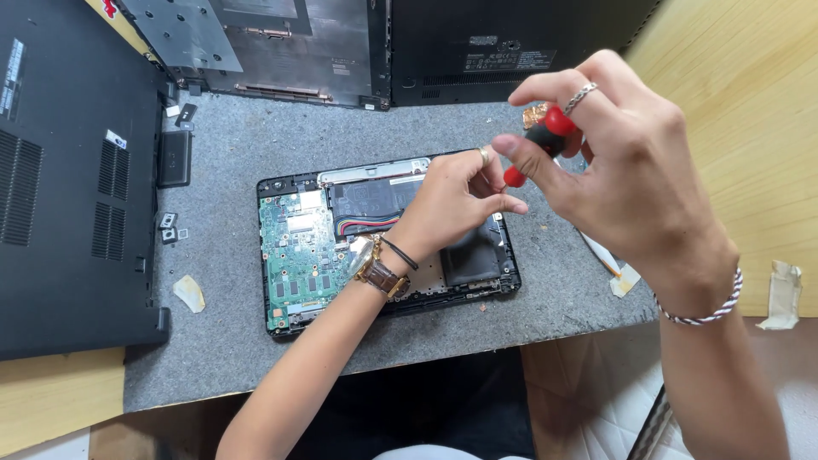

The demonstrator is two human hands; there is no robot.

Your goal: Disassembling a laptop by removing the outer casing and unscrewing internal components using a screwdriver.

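Head view of a repair bench covered by a grey felt mat (pixel 247 358). At the centre of the mat lies an opened laptop (pixel 388 243) with its bottom cover removed, exposing a green circuit board (pixel 294 260) on its left side and a black battery pack (pixel 375 200) with red wiring toward its upper middle. The right hand (pixel 626 170) is raised above the laptop's upper right corner; its thumb and fingers are closed around the red-and-black handle of a screwdriver (pixel 541 145), whose shaft points down toward the left hand; the tip is hidden. 1 ring shows on a finger of this hand and a braided white bracelet (pixel 703 311) circles the wrist. The left hand (pixel 452 200) rests over the laptop's right half, fingers curled inward with the fingertips meeting near the screwdriver's lower end; whether they pinch anything cannot be told. This wrist carries a watch (pixel 375 268) with a brown strap. A black laptop base (pixel 72 170) lies at the left edge, well apart from the hands, and 2 further laptop panels (pixel 281 47) lean along the far edge of the mat. A small black rectangular part (pixel 175 158) lies near the mat's upper left corner.
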